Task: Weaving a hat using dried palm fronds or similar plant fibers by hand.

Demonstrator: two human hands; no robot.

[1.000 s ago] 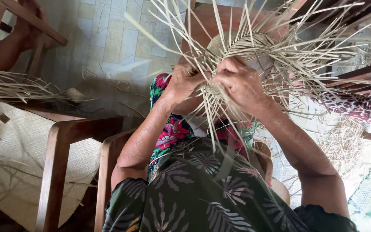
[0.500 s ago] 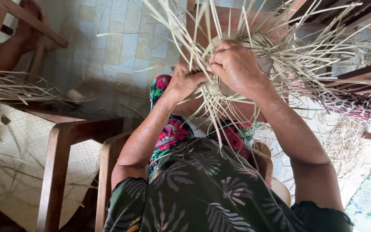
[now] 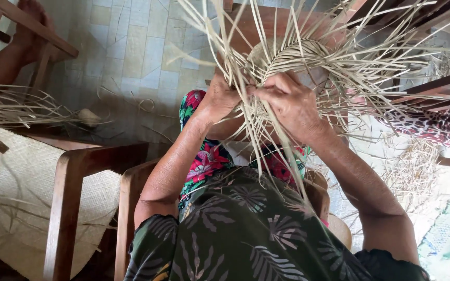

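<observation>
Right now both your hands meet on the half-woven straw piece (image 3: 287, 57), which sits above your lap with loose strips fanning out all around it. Your left hand (image 3: 220, 99) has its grip clenched on strips at the piece's left edge; your right hand (image 3: 290, 104) has its grip pinching strips just beside it. Left of the piece stands a wooden chair (image 3: 74, 171) carrying a woven mat (image 3: 11, 203).

woven piece (image 3: 292, 57) before both hands | woven mat (image 3: 11, 208) left | chair (image 3: 87, 171) between
</observation>
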